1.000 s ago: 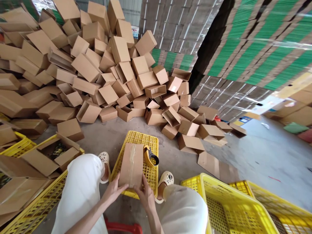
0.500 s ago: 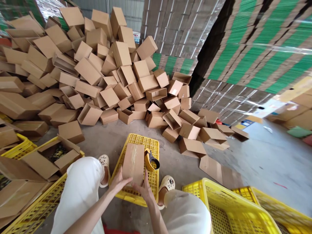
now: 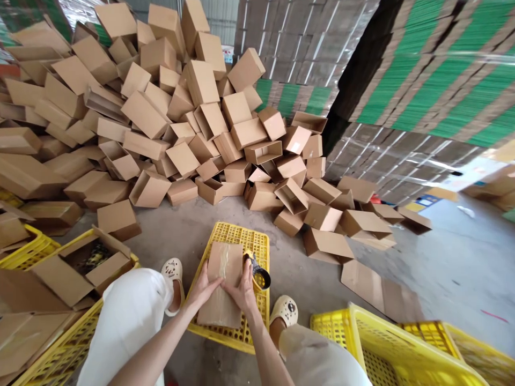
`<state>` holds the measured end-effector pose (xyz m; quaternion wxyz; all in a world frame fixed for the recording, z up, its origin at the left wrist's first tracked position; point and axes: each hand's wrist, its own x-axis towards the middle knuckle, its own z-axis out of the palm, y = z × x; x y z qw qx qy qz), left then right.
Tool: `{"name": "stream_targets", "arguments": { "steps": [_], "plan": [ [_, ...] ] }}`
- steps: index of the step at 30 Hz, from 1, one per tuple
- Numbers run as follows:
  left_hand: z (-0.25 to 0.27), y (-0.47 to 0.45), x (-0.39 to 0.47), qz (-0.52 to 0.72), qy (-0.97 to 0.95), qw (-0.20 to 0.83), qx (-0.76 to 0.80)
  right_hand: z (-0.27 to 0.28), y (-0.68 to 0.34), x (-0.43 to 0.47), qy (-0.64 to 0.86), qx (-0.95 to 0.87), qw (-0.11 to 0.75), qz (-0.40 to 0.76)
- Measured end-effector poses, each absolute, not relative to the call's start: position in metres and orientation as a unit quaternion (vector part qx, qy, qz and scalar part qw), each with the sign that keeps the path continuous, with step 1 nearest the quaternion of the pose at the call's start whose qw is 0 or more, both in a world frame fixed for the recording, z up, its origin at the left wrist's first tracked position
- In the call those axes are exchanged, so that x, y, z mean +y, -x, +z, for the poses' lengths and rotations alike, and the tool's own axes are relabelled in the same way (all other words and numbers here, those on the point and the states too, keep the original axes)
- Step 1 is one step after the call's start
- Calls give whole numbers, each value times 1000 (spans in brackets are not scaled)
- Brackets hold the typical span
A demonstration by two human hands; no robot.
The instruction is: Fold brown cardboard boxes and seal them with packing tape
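Note:
A taped cardboard box (image 3: 219, 310) lies on an upturned yellow plastic crate (image 3: 257, 316) between my feet. A strip of clear tape, partly wrinkled, runs down the middle of its top. My left hand (image 3: 206, 285) grips the box's left side, thumb resting on top. On the opposite side, my right hand (image 3: 242, 287) holds it the same way, its thumb close to the left one. Just right of those fingers sits a yellow and black tape dispenser (image 3: 257, 272) on the crate. Whether my right fingertips touch the dispenser, I cannot tell.
A big heap of cardboard boxes (image 3: 156, 118) rises ahead. At left, a yellow crate (image 3: 76, 332) bears an open carton (image 3: 60, 276) with dark contents. More yellow crates (image 3: 362, 327) stand at right. Strapped stacks of flat cardboard (image 3: 438, 64) stand behind, and a flattened carton (image 3: 380, 289) lies on the floor.
The box has come toward me and lies lower over the crate's near part. My hands now sit further up its sides, closer to the dispenser. The view has shifted slightly.

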<state>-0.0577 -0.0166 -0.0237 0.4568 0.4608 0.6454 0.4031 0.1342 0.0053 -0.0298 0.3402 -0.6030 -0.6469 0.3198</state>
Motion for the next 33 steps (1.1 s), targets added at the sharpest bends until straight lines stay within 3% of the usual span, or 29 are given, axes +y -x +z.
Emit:
{"name": "stream_targets", "arguments": {
  "steps": [13,21,33],
  "plan": [
    [-25,68,93,358,-564,366,649,-16,-143,111,549,-735,271,292],
    [-29,61,149,362,-587,315,653,-4,-122,156,595,-690,268,313],
    [-25,66,95,356,-596,294,657,-2,-101,111,645,-643,286,296]
  ]
}}
